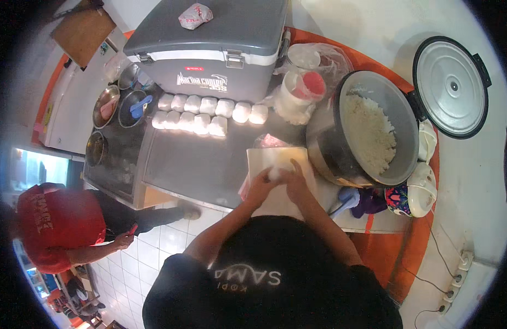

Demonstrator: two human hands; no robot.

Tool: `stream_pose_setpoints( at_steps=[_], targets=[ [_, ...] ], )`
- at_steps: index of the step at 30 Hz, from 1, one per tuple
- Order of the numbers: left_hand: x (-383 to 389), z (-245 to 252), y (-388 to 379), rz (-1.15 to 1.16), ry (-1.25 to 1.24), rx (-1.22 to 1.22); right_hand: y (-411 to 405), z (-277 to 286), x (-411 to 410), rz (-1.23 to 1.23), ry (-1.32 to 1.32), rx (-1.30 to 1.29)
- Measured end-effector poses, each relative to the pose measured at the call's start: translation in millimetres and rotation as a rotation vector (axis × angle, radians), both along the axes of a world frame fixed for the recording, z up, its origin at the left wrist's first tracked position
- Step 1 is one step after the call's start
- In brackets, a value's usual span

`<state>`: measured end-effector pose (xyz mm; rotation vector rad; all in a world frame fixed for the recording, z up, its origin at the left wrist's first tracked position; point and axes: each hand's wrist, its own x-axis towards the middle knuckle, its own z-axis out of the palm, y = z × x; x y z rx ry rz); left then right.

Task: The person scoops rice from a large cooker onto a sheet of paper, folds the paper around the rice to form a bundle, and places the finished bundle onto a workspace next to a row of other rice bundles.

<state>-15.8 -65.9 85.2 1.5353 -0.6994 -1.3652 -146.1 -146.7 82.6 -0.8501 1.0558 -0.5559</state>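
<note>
Both my hands meet over a stack of cream paper sheets [255, 158] at the counter's front edge. Between the fingers of my left hand [259, 189] and my right hand [295, 183] is a white lump [274, 172], blurred and partly hidden, probably rice. Pink-and-clear plastic packaging [273, 141] shows just beyond the sheets. To the right stands a large rice cooker [325, 152], its lid [453, 86] swung back. Cooked rice [368, 131] lies inside it. Farther left, several white wrapped portions [202, 123] sit in two rows on the metal counter [183, 164].
A grey cooler box [204, 61] with a crumpled wrapped bundle [195, 16] on its lid stands behind the portions. Plastic cups [296, 90] are beside the cooker. Metal bowls [106, 103] sit at left. A person in a red shirt [64, 226] stands left, holding a small red object.
</note>
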Motion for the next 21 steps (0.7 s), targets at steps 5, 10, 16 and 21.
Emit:
stream_pose_setpoints(
  at_steps=[5, 10, 16, 21],
  targets=[
    [43, -39, -25, 0.445, 0.215, -0.123, -6, -20, -76, -0.308, -0.004, -0.022],
    [113, -45, -71, 0.716, 0.147, -0.073, 30, -38, -182, -0.577, 1.576, -0.879],
    [156, -111, -91, 0.964, -0.261, 0.1, 37, -17, -196, -0.486, 1.287, -0.281],
    [126, -86, -96, 0.822, -0.047, 0.069, 51, -38, -233, -0.718, 1.179, -0.504]
  ],
)
